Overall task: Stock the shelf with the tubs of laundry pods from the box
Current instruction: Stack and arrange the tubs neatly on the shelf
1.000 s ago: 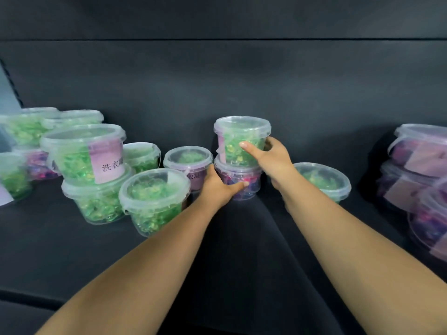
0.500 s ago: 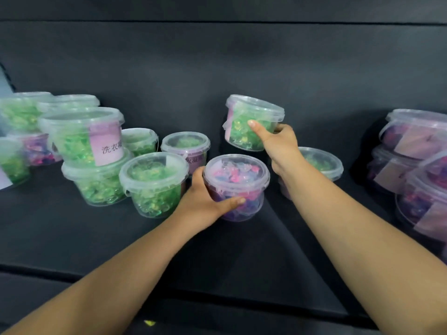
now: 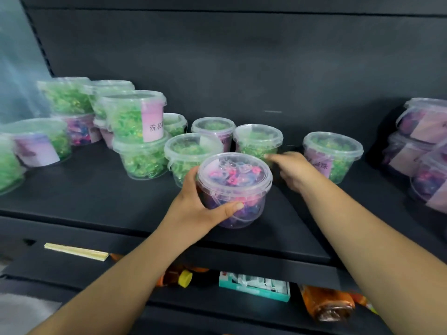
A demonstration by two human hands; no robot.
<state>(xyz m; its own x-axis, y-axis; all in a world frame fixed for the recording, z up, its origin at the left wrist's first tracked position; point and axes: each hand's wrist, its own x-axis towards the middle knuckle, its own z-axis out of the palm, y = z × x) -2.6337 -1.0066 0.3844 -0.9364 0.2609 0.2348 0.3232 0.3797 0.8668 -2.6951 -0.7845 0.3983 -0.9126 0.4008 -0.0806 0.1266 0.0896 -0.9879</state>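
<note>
The left hand (image 3: 200, 210) grips a clear tub of pink and blue pods (image 3: 233, 189) from its left side, thumb across the front wall and fingers (image 3: 191, 176) curled round the back, clamped on it. The tub is upright with its lid on, over the front part of the dark shelf (image 3: 96, 189); whether its base touches the shelf cannot be told. Just behind it the right hand (image 3: 294, 171) reaches to a green tub (image 3: 257, 141) standing on the shelf, its fingertips at the tub's right wall. That hand is blurred, so whether its fingers grip the tub or only touch it cannot be told. More green tubs (image 3: 135, 131) stand and stack to the left, another green tub (image 3: 332, 155) just right of the hand, and purple tubs (image 3: 423, 146) are stacked at the far right. On the lower shelf lies a teal box (image 3: 254, 285).
</note>
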